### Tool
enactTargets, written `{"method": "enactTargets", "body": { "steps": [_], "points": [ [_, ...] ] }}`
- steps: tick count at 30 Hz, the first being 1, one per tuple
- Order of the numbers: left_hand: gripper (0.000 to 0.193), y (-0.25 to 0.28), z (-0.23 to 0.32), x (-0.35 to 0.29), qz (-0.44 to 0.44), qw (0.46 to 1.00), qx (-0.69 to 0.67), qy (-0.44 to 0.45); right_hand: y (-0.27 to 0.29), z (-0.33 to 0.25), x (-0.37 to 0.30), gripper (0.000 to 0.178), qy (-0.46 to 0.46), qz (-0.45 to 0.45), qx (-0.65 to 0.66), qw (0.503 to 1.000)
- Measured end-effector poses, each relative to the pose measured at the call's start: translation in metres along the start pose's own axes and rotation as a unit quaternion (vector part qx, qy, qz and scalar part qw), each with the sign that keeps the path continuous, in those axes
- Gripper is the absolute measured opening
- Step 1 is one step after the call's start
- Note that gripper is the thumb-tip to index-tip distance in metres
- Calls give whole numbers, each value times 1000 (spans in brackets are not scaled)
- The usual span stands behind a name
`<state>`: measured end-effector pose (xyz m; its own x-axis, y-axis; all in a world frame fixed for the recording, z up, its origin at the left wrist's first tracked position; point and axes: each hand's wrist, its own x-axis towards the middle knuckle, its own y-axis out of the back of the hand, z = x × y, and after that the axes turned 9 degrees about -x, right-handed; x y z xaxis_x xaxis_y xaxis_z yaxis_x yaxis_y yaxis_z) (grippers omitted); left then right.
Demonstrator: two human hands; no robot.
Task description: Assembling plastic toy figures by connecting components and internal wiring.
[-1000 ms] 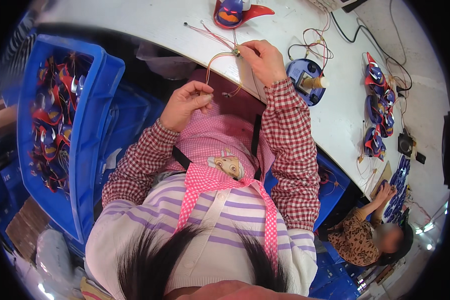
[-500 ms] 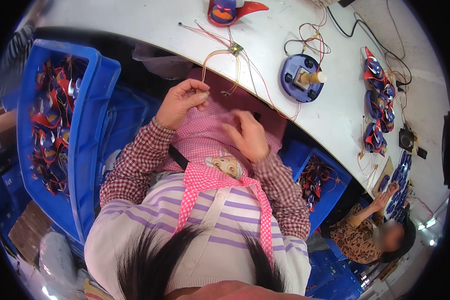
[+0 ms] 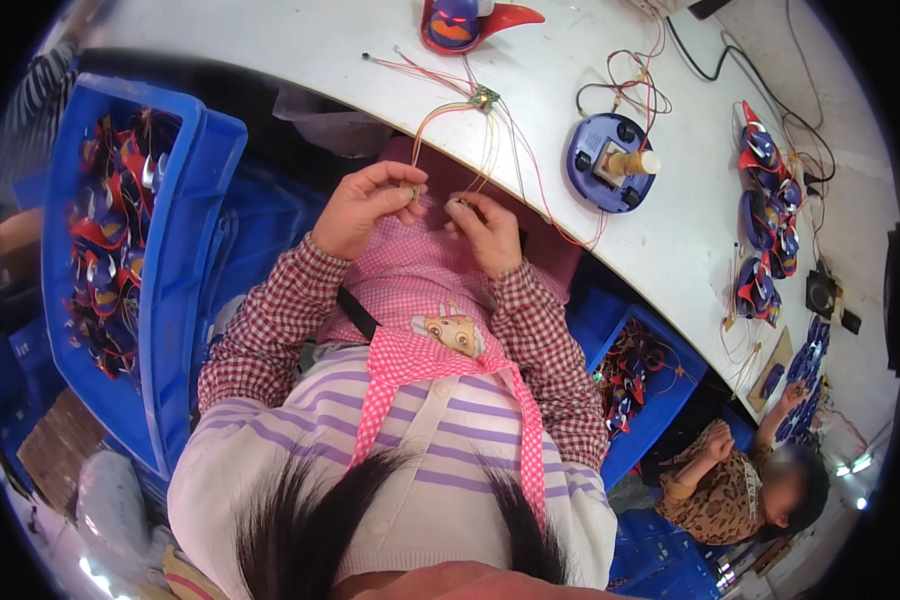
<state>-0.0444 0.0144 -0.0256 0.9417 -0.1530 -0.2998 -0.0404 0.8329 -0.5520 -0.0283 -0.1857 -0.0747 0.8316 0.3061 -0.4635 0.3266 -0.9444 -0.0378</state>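
A small green circuit board (image 3: 484, 98) lies at the near edge of the white table, with thin wires running from it in several directions. My left hand (image 3: 368, 206) pinches the end of an orange and red wire bundle (image 3: 425, 127) that hangs from the board over the edge. Opposite it, my right hand (image 3: 486, 228) pinches the end of a second, yellowish wire bundle (image 3: 492, 150) from the same board. Small pieces at the fingertips are too small to make out. Both hands hover above my pink checked apron, a short gap apart.
A blue-purple round base (image 3: 610, 165) with a wired part stands on the white table (image 3: 530, 50). Beyond the board sits a red and purple toy figure (image 3: 454, 25); several more (image 3: 767, 215) line the right side. Blue crates (image 3: 160, 330) of such parts flank me. A co-worker (image 3: 720, 490) sits at right.
My right hand has moved up and left, from blurred and loose to pinching the second wire bundle. My left hand keeps its pinch. The co-worker's hands have moved apart.
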Motion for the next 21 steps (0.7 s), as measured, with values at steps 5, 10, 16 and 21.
{"method": "enactTargets", "body": {
  "steps": [5,10,16,21],
  "points": [
    [27,2,2,0,-26,1000,-2,6,-3,-12,-14,22,30,-32,34,998],
    [29,-1,5,-3,-26,1000,-7,3,-5,-17,-20,22,28,-39,70,996],
    [30,-1,8,-7,-31,999,-7,16,-4,-23,-23,21,28,-41,81,996],
    [37,-6,12,-5,-32,999,-8,19,-3,-23,-16,21,44,-20,34,998]
  ]
}}
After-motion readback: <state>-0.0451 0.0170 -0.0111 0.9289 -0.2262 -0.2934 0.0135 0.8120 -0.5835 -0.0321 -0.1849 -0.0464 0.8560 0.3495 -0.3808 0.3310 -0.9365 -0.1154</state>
